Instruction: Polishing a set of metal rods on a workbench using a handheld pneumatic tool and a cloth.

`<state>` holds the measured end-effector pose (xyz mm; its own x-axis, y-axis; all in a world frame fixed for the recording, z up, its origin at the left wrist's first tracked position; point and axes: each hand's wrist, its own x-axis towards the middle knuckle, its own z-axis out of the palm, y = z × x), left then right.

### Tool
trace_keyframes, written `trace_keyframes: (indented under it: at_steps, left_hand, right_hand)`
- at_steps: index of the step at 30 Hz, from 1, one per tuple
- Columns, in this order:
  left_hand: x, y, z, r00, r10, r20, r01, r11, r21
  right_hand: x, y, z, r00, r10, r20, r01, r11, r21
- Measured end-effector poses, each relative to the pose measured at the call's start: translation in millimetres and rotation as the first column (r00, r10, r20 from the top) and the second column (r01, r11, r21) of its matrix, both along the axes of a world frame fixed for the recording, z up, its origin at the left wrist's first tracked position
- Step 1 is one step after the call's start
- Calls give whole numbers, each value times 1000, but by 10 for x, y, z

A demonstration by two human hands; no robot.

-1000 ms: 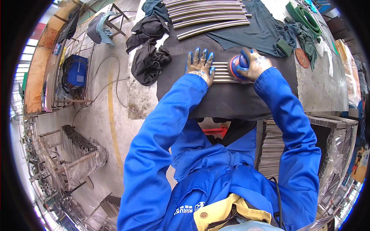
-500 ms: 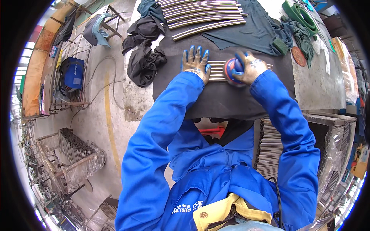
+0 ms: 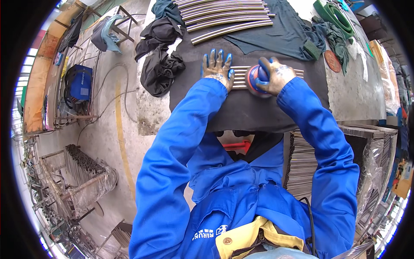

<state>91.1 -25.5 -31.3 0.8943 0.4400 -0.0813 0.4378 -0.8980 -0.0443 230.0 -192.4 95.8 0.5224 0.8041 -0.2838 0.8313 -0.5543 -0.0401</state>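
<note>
A short row of thin metal rods (image 3: 239, 80) lies side by side on the black cloth (image 3: 233, 110) in front of me. My left hand (image 3: 216, 71), in a grey glove with blue fingertips, rests flat over their left ends, fingers spread. My right hand (image 3: 278, 77), gloved alike, wraps round a red and blue orbital sander (image 3: 256, 79). The sander's round pad sits on the middle of the rods and hides part of them. To the right of that hand, the rods' other ends (image 3: 299, 74) show.
Longer, slightly curved metal rods (image 3: 233, 31) lie at the table's far side beside a dark green cloth (image 3: 276, 36). Crumpled black cloths (image 3: 159, 71) are at the left. A green belt roll (image 3: 334, 19) and reddish disc (image 3: 333, 61) are at the right. Stacked rods (image 3: 299, 168) stand below the table.
The orbital sander has slid a little to the left along the rods with my right hand. My left hand stays flat on the rods' left ends.
</note>
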Motion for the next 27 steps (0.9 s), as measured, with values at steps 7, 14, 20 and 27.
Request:
trace_keyframes:
  at_steps: [7, 14, 20, 27]
  left_hand:
    - [14, 19, -69, 999, 6, 42, -6, 1000, 17]
    - [40, 44, -63, 998, 11, 54, -12, 1000, 23]
    - [125, 74, -40, 998, 23, 50, -23, 1000, -2]
    - [17, 9, -65, 998, 8, 62, -9, 1000, 17]
  right_hand:
    - [268, -9, -131, 1000, -27, 16, 27, 1000, 2]
    - [111, 244, -196, 997, -63, 48, 61, 997, 46]
    - [110, 387, -139, 995, -90, 40, 88, 995, 44]
    - [2, 96, -121, 999, -43, 13, 42, 998, 48]
